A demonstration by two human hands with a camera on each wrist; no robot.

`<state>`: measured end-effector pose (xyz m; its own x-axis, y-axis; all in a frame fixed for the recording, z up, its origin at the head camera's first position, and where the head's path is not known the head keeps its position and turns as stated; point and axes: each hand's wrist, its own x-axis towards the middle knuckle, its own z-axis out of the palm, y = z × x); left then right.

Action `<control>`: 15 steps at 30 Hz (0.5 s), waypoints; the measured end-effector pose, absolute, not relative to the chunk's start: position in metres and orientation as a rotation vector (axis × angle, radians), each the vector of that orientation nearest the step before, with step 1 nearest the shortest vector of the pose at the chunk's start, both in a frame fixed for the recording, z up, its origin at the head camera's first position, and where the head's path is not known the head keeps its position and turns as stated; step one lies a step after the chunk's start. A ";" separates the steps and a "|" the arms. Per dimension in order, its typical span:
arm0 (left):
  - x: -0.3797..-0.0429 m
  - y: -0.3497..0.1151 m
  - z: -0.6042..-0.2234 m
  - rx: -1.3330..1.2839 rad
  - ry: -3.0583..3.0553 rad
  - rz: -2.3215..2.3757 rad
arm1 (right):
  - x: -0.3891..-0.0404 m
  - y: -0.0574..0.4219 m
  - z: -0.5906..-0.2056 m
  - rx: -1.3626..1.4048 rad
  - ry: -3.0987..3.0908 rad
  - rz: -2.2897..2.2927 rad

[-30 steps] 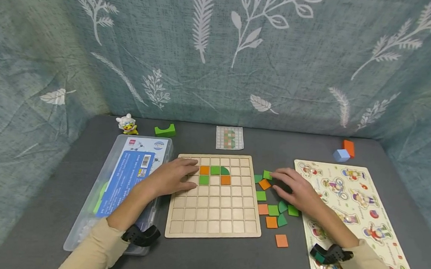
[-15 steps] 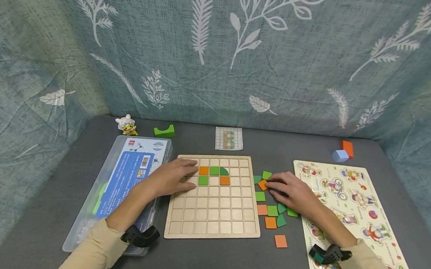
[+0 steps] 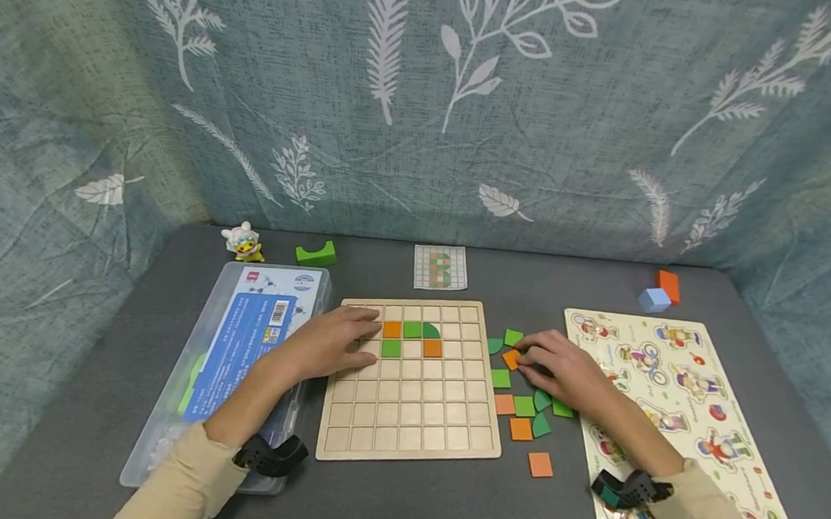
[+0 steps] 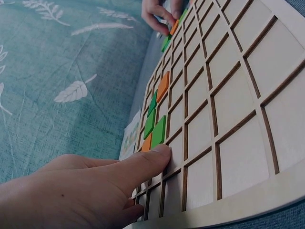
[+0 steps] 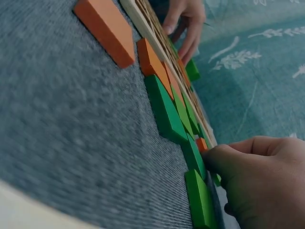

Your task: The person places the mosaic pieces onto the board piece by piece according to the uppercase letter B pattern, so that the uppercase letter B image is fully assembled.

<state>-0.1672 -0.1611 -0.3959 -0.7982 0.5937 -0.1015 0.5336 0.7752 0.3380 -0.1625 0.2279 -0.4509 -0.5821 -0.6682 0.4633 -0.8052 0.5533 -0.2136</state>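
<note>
My right hand pinches an orange square tile just off the right edge of the wooden grid board. In the right wrist view, thumb and fingertips meet at that orange tile, partly covering it. On the board's left edge rests my left hand, fingers extended beside an orange tile and a green tile. Further along the same rows sit another green tile, a dark green quarter-circle and a second orange tile.
Loose green tiles, quarter-circles and orange tiles lie right of the board. Behind it is a pattern card. A plastic case flanks the left, a picture puzzle the right. Blocks and a figurine stand farther back.
My right hand has moved from the green tile down to the orange tile beside it, taken hold of it and shifted it slightly right. The left hand stays in place.
</note>
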 end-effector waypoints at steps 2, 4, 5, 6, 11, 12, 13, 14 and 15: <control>-0.167 -0.161 -0.396 0.884 2.764 0.440 | -0.163 0.229 -0.449 1.223 -2.474 0.610; -0.167 -0.161 -0.396 0.887 2.765 0.434 | -0.164 0.230 -0.447 1.239 -2.486 0.628; -0.167 -0.161 -0.396 0.890 2.766 0.430 | -0.165 0.231 -0.446 1.249 -2.493 0.626; -0.167 -0.161 -0.396 0.889 2.766 0.434 | -0.166 0.231 -0.445 1.261 -2.498 0.622; -0.166 -0.162 -0.397 0.898 2.774 0.436 | -0.169 0.233 -0.441 1.358 -2.485 0.549; -0.166 -0.162 -0.397 0.897 2.775 0.436 | -0.168 0.233 -0.439 1.378 -2.484 0.539; -0.167 -0.162 -0.398 0.896 2.776 0.435 | -0.168 0.233 -0.438 1.397 -2.486 0.528; -0.167 -0.163 -0.398 0.892 2.776 0.431 | -0.167 0.233 -0.436 1.412 -2.494 0.519; -0.167 -0.163 -0.398 0.887 2.775 0.430 | -0.167 0.233 -0.435 1.422 -2.510 0.520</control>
